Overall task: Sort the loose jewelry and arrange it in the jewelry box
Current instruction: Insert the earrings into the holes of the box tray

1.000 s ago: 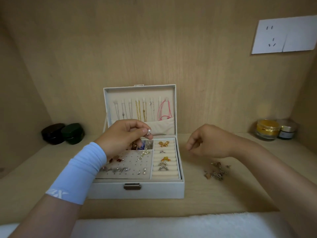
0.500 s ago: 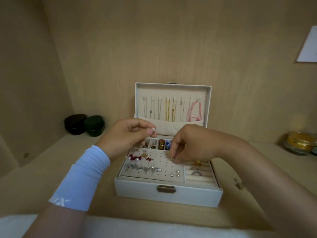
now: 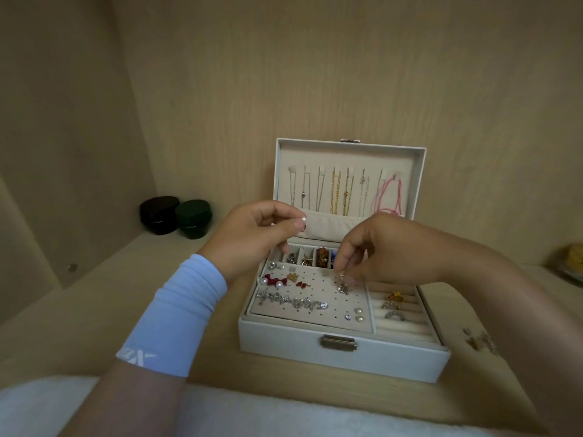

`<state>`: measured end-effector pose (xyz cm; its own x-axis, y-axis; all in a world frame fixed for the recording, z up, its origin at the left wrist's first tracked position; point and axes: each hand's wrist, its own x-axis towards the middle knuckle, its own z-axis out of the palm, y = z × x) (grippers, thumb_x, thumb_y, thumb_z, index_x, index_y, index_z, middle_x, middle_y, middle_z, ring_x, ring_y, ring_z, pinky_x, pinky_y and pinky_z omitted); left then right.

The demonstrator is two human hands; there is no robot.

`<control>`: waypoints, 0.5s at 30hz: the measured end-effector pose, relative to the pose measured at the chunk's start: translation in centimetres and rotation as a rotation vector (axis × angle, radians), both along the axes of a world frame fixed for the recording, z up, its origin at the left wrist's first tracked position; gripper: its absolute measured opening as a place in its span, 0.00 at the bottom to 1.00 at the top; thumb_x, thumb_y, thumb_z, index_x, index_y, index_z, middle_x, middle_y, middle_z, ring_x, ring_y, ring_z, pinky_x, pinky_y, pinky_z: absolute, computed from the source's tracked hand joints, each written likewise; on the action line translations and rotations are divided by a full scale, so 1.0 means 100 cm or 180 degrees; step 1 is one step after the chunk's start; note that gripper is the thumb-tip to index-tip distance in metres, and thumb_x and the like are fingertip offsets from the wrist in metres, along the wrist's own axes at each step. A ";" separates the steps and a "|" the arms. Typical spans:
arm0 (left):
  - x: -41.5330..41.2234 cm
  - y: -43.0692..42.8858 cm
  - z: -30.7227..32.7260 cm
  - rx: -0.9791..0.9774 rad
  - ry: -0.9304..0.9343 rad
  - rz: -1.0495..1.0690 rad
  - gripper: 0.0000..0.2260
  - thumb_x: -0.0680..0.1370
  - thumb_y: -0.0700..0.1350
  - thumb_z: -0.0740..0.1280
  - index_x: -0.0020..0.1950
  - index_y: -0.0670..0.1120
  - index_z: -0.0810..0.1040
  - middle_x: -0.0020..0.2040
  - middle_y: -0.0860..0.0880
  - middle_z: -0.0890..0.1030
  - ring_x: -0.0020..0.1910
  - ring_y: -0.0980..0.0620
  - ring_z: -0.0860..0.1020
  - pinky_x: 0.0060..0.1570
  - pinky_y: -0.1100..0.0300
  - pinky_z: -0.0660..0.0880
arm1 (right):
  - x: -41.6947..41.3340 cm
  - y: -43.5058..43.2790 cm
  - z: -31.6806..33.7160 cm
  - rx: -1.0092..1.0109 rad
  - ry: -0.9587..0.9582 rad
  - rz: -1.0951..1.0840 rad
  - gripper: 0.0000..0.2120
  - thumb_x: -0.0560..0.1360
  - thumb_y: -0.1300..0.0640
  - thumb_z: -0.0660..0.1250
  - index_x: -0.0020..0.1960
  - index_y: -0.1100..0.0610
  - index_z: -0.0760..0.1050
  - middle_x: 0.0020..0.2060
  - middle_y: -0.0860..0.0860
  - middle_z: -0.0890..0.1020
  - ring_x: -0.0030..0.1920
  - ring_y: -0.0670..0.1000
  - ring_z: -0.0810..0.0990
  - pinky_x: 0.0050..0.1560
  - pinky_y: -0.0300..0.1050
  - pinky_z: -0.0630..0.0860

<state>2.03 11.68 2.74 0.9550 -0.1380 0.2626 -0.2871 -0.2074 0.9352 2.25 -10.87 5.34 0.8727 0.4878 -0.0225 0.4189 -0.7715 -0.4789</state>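
An open white jewelry box (image 3: 344, 354) stands on the wooden shelf, its lid upright with necklaces (image 3: 337, 193) hanging inside. My left hand (image 3: 252, 234) hovers above the box's back left corner and pinches a pearl earring (image 3: 303, 219) between thumb and fingers. My right hand (image 3: 378, 250) reaches over the perforated earring panel (image 3: 315, 291) and pinches a small silver dangling earring (image 3: 343, 285) that touches the panel. Several earrings sit on that panel; three rings (image 3: 394, 305) rest in the ring rolls at right.
Loose jewelry (image 3: 481, 342) lies on the shelf right of the box. A black jar (image 3: 159, 214) and a green jar (image 3: 193, 217) stand at the back left. A yellow jar (image 3: 572, 263) shows at the right edge. A white towel (image 3: 252, 411) covers the front edge.
My right hand has moved from the loose pile on the right over the box, now pinching a silver earring onto the panel. The view swung left. My left hand keeps holding the pearl earring.
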 end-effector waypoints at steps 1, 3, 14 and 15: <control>-0.001 0.000 0.001 -0.0001 0.0005 -0.0013 0.03 0.77 0.42 0.70 0.48 0.49 0.84 0.41 0.53 0.85 0.33 0.57 0.79 0.29 0.69 0.71 | 0.000 -0.001 0.001 0.0181 -0.0189 -0.0043 0.07 0.72 0.58 0.77 0.46 0.47 0.85 0.40 0.43 0.86 0.38 0.38 0.81 0.39 0.30 0.73; -0.003 -0.001 0.002 -0.0038 0.0038 -0.0082 0.04 0.78 0.42 0.69 0.50 0.48 0.83 0.44 0.52 0.86 0.33 0.57 0.78 0.29 0.68 0.71 | -0.002 0.003 0.002 0.0778 -0.0573 -0.0091 0.06 0.73 0.57 0.76 0.47 0.47 0.84 0.41 0.45 0.85 0.31 0.39 0.78 0.35 0.31 0.71; -0.004 -0.003 0.003 -0.0424 0.0356 -0.0235 0.07 0.74 0.48 0.71 0.50 0.48 0.83 0.44 0.52 0.85 0.36 0.55 0.79 0.29 0.66 0.70 | -0.009 0.031 -0.010 0.1897 -0.1155 -0.0205 0.08 0.70 0.55 0.79 0.47 0.48 0.83 0.42 0.42 0.85 0.25 0.44 0.72 0.30 0.35 0.71; -0.005 -0.005 0.002 -0.0466 0.0396 -0.0275 0.07 0.73 0.49 0.72 0.48 0.48 0.84 0.42 0.51 0.84 0.36 0.55 0.79 0.29 0.66 0.70 | -0.010 0.032 -0.011 0.1910 -0.1197 -0.0206 0.08 0.70 0.56 0.79 0.47 0.48 0.83 0.42 0.42 0.85 0.25 0.45 0.72 0.30 0.35 0.72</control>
